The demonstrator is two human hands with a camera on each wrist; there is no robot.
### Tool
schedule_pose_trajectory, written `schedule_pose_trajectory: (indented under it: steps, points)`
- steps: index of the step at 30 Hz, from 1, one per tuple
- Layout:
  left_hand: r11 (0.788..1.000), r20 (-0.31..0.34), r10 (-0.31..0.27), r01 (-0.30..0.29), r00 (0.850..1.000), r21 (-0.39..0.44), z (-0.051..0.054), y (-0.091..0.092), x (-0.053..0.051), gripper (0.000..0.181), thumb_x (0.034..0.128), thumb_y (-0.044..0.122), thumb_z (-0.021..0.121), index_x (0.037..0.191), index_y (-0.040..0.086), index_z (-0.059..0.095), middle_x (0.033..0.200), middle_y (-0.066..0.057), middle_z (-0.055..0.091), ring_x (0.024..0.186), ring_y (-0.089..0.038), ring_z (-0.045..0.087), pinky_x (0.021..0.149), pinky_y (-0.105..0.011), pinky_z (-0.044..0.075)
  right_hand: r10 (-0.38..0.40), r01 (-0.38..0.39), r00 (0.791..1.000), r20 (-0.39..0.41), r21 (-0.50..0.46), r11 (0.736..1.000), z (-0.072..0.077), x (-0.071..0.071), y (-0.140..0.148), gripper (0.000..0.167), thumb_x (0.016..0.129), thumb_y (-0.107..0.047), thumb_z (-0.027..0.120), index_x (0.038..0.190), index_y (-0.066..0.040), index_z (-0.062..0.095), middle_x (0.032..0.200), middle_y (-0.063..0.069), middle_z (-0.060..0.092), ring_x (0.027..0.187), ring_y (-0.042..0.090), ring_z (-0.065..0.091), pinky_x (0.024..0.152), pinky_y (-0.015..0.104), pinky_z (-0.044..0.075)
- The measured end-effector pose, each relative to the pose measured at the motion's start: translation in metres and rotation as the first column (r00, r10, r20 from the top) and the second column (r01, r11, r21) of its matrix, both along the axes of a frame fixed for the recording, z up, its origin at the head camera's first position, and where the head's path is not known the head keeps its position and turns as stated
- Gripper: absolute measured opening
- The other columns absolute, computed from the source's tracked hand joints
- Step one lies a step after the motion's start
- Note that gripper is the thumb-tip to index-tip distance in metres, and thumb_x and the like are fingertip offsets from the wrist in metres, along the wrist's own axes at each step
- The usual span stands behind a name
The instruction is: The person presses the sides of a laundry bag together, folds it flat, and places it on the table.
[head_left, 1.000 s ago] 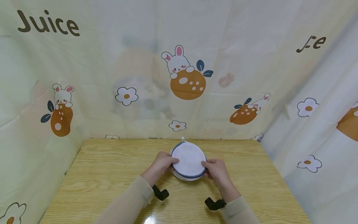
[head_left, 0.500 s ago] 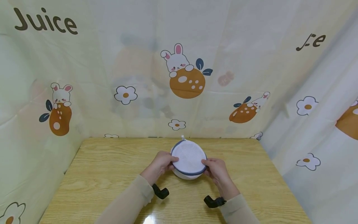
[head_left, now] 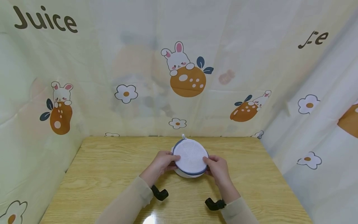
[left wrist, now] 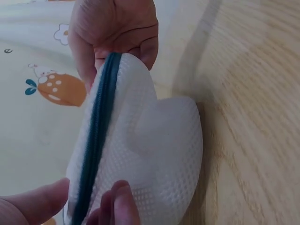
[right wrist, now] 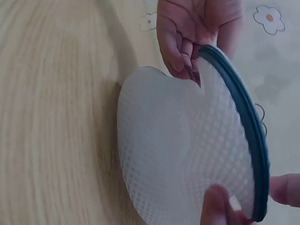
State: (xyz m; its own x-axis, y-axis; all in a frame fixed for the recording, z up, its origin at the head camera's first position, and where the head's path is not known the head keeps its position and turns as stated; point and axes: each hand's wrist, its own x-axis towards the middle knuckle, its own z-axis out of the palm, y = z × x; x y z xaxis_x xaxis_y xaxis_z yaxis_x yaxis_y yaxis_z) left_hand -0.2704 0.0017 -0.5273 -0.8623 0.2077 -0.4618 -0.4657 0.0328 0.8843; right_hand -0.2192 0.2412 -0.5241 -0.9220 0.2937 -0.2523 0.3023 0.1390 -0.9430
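A round white mesh laundry bag (head_left: 191,157) with a blue zipper rim stands on the table at the middle of the head view. My left hand (head_left: 164,161) pinches its left edge, thumb on the flat top and fingers underneath. On the opposite edge my right hand (head_left: 217,168) pinches the rim the same way. Both wrist views show the bag's soft side wall (left wrist: 159,140) dented inward below the zipper (right wrist: 251,126). The zipper looks closed along the part that shows. A small white tab (head_left: 183,136) sticks up at the bag's back. The bag's inside is hidden.
A wood-grain table (head_left: 112,174) lies under the bag. Behind it and at both sides hangs a pale curtain (head_left: 139,62) printed with rabbits, oranges and flowers. Black wrist mounts (head_left: 160,193) stick out beside the sleeves.
Both hands keep their pinch on the laundry bag. Bag and hands have shifted very slightly to the right; the view itself has tilted a little.
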Motion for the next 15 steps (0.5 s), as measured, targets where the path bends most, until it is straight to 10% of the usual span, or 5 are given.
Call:
schedule_pose_trajectory:
  steps: [10, 15]
  points:
    - [0.998, -0.033, -0.016, 0.019, 0.999, 0.067, -0.006, 0.001, 0.028, 0.039, 0.0967, 0.014, 0.082, 0.125, -0.009, 0.066, 0.106, -0.018, 0.077, 0.086, -0.019, 0.077, 0.084, -0.036, 0.067, -0.037, 0.042, 0.999, -0.031, 0.165, 0.985, -0.006, 0.021, -0.007, 0.041, 0.100, -0.028, 0.075, 0.122, 0.005, 0.066, 0.090, 0.010, 0.074, 0.071, 0.017, 0.073, 0.070, 0.037, 0.067]
    - [0.992, -0.035, 0.030, -0.025, 0.999, 0.125, -0.012, 0.005, 0.037, 0.035, 0.0976, 0.012, 0.080, 0.121, -0.010, 0.067, 0.104, -0.019, 0.079, 0.085, -0.020, 0.079, 0.086, -0.040, 0.067, -0.042, 0.043, 0.999, -0.009, 0.062, 0.997, -0.015, 0.028, -0.015, 0.038, 0.101, -0.025, 0.074, 0.118, 0.009, 0.065, 0.081, 0.009, 0.074, 0.064, 0.020, 0.075, 0.066, 0.040, 0.067]
